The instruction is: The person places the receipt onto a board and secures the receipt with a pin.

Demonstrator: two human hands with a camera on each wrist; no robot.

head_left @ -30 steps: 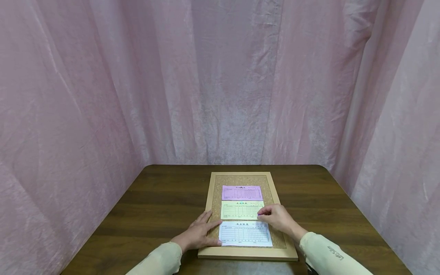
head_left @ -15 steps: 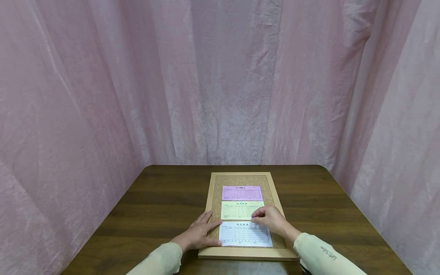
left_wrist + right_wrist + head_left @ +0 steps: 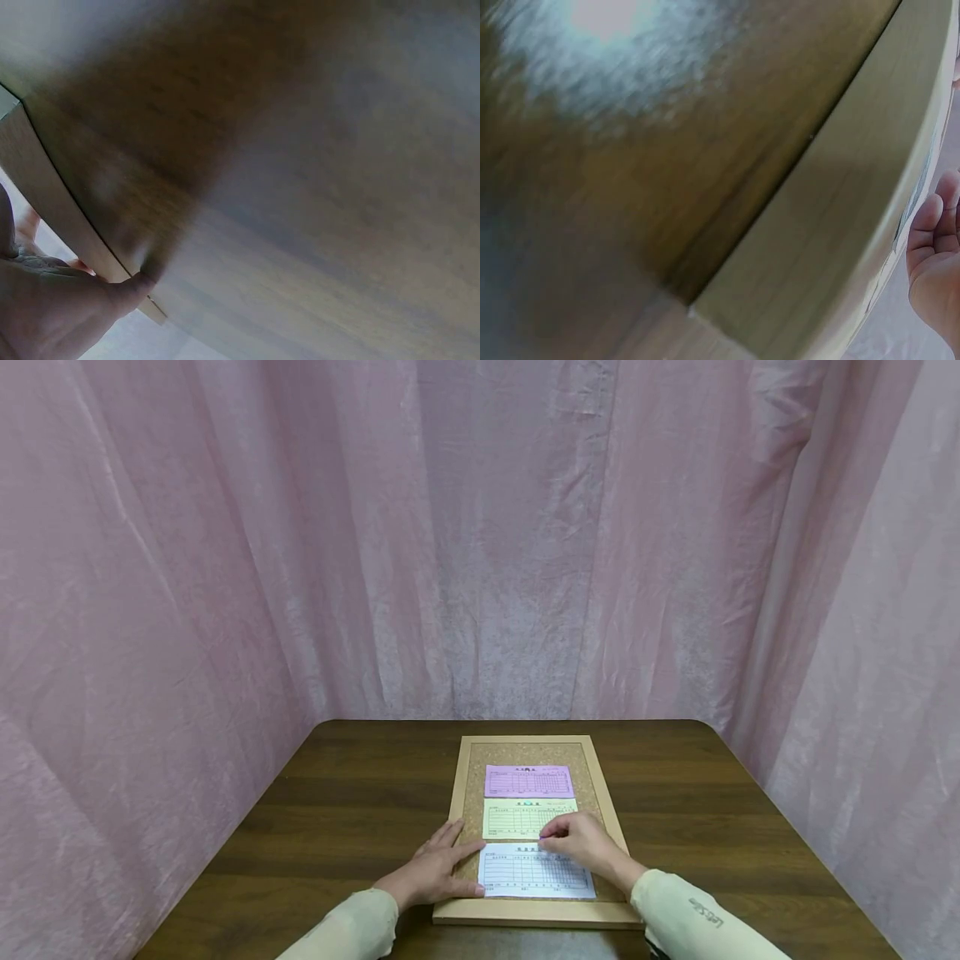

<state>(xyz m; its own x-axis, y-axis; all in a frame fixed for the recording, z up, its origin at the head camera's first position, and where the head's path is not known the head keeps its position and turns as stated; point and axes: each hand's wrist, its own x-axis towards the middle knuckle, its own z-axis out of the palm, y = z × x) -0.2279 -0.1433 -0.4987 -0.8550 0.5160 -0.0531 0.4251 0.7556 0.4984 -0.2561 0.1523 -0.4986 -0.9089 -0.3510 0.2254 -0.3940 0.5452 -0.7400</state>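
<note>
A framed cork board lies flat on the table. Three printed slips run down it: purple, yellow and white. My right hand pinches a small purple push pin at the top edge of the white slip, near its middle. My left hand rests with fingers spread over the board's left frame, its thumb and index fingertip at the white slip's left edge. In the left wrist view part of the left hand shows by the frame. The right wrist view catches curled fingers of the right hand.
A dark pin is at the top of the purple slip, and a teal pin at the top of the yellow one. The brown wooden table extends around the board. Pink curtains hang behind and at both sides.
My right hand has moved left and slightly toward me with the push pin, from the yellow slip's lower right corner to the white slip's top middle. The left hand has stayed still.
</note>
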